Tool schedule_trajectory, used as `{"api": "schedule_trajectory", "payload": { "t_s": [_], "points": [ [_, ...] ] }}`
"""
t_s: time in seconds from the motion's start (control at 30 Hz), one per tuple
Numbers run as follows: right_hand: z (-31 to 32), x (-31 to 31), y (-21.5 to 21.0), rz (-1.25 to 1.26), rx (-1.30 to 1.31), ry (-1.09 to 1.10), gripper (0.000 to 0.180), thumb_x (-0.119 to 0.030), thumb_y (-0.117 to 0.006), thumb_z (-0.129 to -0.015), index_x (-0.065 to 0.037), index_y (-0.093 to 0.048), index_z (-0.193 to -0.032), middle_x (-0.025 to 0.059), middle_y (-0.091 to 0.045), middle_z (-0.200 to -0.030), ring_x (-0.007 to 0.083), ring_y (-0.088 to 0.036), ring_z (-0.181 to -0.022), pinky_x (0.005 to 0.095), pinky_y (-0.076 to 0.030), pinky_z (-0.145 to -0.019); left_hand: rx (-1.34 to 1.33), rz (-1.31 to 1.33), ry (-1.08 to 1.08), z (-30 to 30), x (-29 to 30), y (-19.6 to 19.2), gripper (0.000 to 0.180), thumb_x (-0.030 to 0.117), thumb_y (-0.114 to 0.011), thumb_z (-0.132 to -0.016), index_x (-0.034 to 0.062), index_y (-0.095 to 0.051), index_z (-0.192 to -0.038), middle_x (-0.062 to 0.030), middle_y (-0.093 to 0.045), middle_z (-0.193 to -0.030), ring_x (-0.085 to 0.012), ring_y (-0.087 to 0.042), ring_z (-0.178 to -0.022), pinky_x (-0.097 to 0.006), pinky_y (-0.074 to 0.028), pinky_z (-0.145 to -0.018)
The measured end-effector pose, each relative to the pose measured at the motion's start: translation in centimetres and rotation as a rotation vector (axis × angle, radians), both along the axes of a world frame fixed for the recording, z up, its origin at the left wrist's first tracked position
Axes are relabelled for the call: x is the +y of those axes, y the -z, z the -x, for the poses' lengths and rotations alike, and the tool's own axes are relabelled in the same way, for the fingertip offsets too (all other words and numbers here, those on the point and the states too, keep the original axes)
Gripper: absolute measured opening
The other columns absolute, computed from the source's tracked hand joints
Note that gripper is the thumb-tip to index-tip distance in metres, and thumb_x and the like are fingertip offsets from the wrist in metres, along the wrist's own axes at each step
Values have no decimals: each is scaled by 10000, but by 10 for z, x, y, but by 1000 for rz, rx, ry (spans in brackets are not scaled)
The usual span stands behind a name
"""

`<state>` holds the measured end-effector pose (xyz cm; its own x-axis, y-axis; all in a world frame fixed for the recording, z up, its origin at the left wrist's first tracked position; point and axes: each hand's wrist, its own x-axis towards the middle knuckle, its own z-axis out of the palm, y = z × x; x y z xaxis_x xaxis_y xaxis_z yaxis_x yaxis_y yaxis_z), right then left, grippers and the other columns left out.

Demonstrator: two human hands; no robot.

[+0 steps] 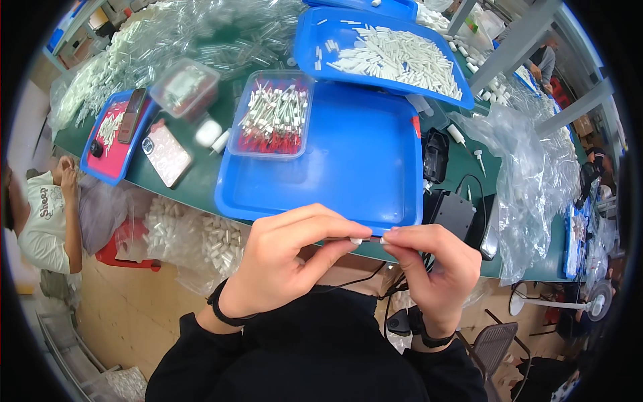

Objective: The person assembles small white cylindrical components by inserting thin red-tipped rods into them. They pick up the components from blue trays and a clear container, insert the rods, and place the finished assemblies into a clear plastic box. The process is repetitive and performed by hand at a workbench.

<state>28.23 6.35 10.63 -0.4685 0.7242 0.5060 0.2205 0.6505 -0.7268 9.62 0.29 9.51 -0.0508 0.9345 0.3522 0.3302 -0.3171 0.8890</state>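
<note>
In front of the near edge of a large blue tray [321, 181], my two hands face each other with their fingertips a short gap apart. My left hand [288, 248] is closed in a pinch on a small white piece [356, 240]. Thumb and fingers of my right hand [439, 261] pinch another small white piece [383, 240]. Most of both pieces is hidden by the fingers, so their exact kind cannot be made out. A clear plastic box [295, 149] of thin parts with white ends and red lower portions stands on the tray's far left part.
Another blue tray [305, 47] holds many short white tubes at the back. A phone [166, 154], a pink-lined tray [124, 157] and a lidded clear box [185, 87] lie left. Plastic bags [529, 194] and a black device [447, 211] are at right. A person [43, 214] sits left.
</note>
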Motion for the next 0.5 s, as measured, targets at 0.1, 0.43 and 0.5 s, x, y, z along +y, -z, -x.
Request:
{"api": "schedule_trajectory", "payload": {
  "t_s": [0.1,0.43,0.5],
  "points": [
    [-5,4,1,127,35,-63,149,78,-701,-730,2,-699,-858,95,-691,-772,175,-677,-673,247,-522,-604,-47,44,103,5,0,0,201,-92,-663,-771,-11,-709,-949,-123,-697,-861,-179,-682,-771,-268,-548,-667],
    [-5,2,4,187,20,-17,148,62,-706,-731,-9,-700,-860,75,-692,-770,160,-661,-648,236,-492,-583,-189,275,151,9,-7,0,190,-79,-664,-800,-48,-677,-988,-123,-700,-911,-182,-688,-871,-283,-563,-759],
    [-5,0,5,151,20,-10,151,63,-706,-727,-10,-699,-860,76,-691,-769,164,-662,-649,242,-494,-585,-228,343,136,10,-12,-1,187,-84,-656,-810,-62,-667,-995,-129,-696,-921,-181,-686,-886,-290,-561,-779]
  ]
}}
